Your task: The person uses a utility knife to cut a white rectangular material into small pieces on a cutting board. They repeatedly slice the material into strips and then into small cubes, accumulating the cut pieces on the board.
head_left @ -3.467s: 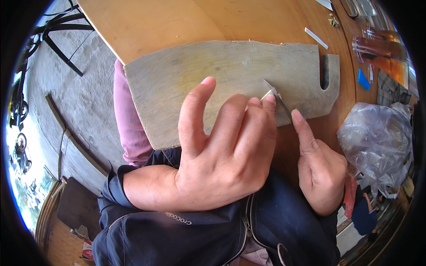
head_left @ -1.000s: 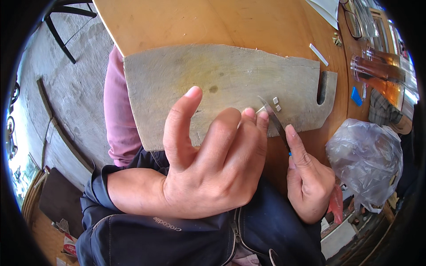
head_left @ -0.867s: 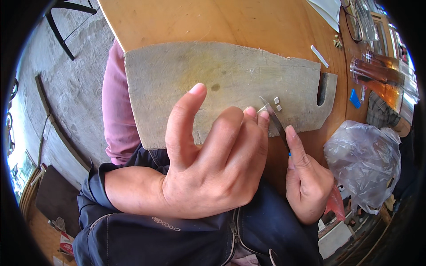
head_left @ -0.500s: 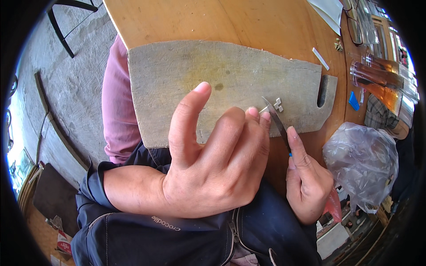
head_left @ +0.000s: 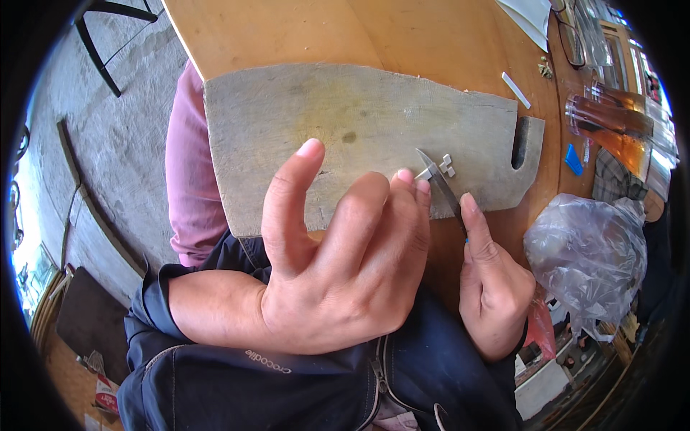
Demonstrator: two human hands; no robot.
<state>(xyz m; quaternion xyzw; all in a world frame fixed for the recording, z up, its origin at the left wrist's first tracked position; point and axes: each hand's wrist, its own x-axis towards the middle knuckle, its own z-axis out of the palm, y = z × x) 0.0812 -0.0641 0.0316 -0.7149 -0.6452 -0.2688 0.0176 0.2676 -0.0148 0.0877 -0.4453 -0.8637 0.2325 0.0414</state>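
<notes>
Fingertips (head_left: 406, 179) of the left hand (head_left: 345, 266) press together on a small pale piece at the near edge of the cutting board (head_left: 345, 136); thumb raised and spread well apart from the other fingers. Piece itself mostly hidden under the fingertips. Left forearm crosses the lap from the left, dark sleeve pushed back.

Right hand (head_left: 492, 287) closed around the handle of a small knife (head_left: 440, 188), index finger laid along the back of the blade. Handle hidden in the fist, only a sliver of blue showing. Blade tip rests on the board, just beside the left fingertips.

Cut white bits (head_left: 445, 166) lie on the board touching or just beyond the blade tip; exact count unclear.

Board: grey, worn wood, slot handle at its right end, lying on an orange-brown table (head_left: 302, 29) and overhanging the near edge.

Right of the hand: crumpled clear plastic bag (head_left: 586, 258). Further off on the table: thin white strip (head_left: 516, 90), blue scrap (head_left: 573, 159), amber drinking glasses (head_left: 611, 126) at the far right.
</notes>
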